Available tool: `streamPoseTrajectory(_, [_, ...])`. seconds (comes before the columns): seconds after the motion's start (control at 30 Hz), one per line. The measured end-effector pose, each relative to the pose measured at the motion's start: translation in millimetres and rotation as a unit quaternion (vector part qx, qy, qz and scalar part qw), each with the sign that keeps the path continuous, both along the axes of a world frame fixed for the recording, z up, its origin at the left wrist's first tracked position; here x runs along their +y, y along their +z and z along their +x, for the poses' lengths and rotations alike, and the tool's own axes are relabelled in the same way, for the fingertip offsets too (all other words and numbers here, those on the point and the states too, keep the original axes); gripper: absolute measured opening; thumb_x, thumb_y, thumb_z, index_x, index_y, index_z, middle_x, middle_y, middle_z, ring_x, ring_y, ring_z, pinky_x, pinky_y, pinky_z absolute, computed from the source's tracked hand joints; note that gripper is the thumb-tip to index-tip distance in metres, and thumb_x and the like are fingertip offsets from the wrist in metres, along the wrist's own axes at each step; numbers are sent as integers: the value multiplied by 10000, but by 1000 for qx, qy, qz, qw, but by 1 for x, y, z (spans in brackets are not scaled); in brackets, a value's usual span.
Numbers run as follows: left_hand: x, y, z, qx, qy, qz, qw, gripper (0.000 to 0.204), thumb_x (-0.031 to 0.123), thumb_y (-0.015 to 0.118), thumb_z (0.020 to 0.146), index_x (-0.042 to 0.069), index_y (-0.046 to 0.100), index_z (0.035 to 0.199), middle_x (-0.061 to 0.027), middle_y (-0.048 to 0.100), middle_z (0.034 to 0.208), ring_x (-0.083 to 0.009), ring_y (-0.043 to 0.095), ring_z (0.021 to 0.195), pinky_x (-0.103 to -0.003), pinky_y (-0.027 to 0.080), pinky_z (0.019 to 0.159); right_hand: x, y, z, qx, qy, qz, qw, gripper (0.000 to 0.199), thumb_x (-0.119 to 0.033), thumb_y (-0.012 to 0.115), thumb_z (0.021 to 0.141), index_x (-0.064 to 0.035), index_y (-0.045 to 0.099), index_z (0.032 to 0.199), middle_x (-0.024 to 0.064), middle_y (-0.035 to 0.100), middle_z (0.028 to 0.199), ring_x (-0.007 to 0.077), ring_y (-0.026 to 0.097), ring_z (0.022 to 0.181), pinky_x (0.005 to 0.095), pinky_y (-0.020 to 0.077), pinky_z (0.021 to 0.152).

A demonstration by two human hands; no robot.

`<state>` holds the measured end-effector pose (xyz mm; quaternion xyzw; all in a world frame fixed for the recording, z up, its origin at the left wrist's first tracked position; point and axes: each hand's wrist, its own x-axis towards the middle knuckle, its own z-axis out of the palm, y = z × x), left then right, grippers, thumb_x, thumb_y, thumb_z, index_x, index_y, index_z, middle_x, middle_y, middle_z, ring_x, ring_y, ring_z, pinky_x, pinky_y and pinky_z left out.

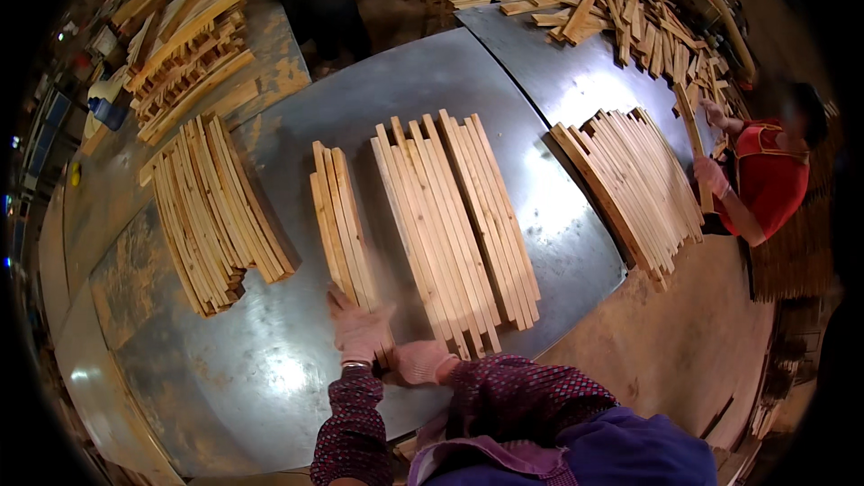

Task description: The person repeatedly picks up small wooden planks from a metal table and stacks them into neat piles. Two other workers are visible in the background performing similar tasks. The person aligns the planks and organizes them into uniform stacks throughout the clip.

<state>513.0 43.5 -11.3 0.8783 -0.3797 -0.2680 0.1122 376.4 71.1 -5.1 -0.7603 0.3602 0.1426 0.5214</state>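
A narrow bundle of pale wooden strips (340,220) lies on the grey metal tabletop (297,117), its near end toward me. My left hand (358,326), in a light pinkish glove, is closed over that near end, thumb on the left side and fingers across the top. Just to the right, my gloved right hand (419,362) has its fingers curled against the end of the same strips; its fingertips are partly hidden. A wider stack of strips (432,234) lies close by on the right, split by a thin dark gap.
Another strip stack (211,216) lies at left, and one more (630,184) at right beside a co-worker (774,171) in red holding a board (691,139). Loose wood pieces (630,22) are heaped far right. Piled timber (189,45) and a blue container (106,112) stand far left.
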Motion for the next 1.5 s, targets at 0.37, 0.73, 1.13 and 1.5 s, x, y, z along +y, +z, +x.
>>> streamPoseTrajectory(0.37, [-43,-21,26,-23,-3,-28,999,1122,345,792,706,113,106,1563,-154,362,1503,-370,397,1353,-488,447,1045,-316,21,16,88,-311,-311,894,412,-422,570,929,-91,670,1151,172,705,1094,373,666,1043,472,531,877])
streamPoseTrajectory(0.73, [-62,-1,23,28,4,30,999,1137,531,777,727,93,122,1546,-189,355,1504,-406,428,1321,-530,455,1002,-410,5,47,207,-248,-317,892,319,-227,605,814,-46,748,1035,222,700,1096,413,669,1051,460,553,850])
streamPoseTrajectory(1.13, [-46,32,-61,147,-188,-271,932,1222,391,912,639,-84,176,1490,-344,336,1476,-470,410,1344,-468,403,1094,-314,196,33,125,-206,-442,864,432,-453,631,839,-41,721,933,195,705,885,373,690,857,445,541,743])
streamPoseTrajectory(1.5, [-18,113,-74,325,-2,-334,885,776,107,647,898,-54,206,1516,-277,494,1401,-399,524,1275,-400,465,1027,-216,225,-6,-318,-361,-281,831,389,-282,717,874,13,669,1122,97,709,847,186,654,708,316,528,648])
